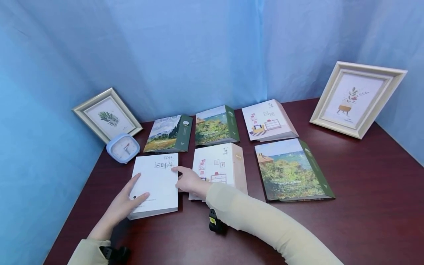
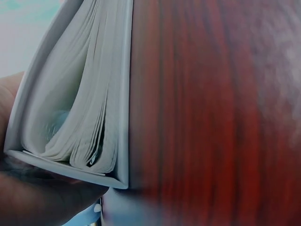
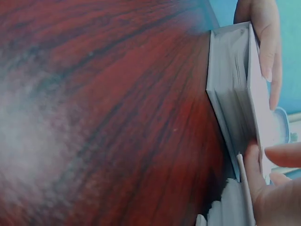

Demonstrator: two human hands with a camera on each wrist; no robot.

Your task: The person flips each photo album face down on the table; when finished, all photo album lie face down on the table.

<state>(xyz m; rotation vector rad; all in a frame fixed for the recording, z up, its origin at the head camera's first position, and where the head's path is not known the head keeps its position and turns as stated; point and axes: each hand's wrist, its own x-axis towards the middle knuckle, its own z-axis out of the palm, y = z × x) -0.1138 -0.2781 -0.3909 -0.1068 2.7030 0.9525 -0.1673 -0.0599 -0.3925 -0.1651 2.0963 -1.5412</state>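
A thick white photo album (image 1: 154, 186) with dark lettering on its cover lies at the front left of the table. My left hand (image 1: 122, 204) holds its left side, thumb and forefinger on the cover; other fingers are hidden. My right hand (image 1: 190, 180) grips the right edge, with thumb on the cover and a finger against the page side, as the right wrist view shows. Bulging pages (image 2: 89, 108) appear between the covers in the left wrist view. Directly right of it, partly behind my right hand, lies an album with a furniture drawing (image 1: 218, 162).
Behind lie a mountain-landscape album (image 1: 165, 132), a seaside album (image 1: 213, 125) and another furniture-drawing album (image 1: 269, 119). A second seaside album (image 1: 291, 169) lies front right. A blue clock (image 1: 123, 148) stands by a leaf picture frame (image 1: 109, 116); a plant picture frame (image 1: 356, 99) stands far right.
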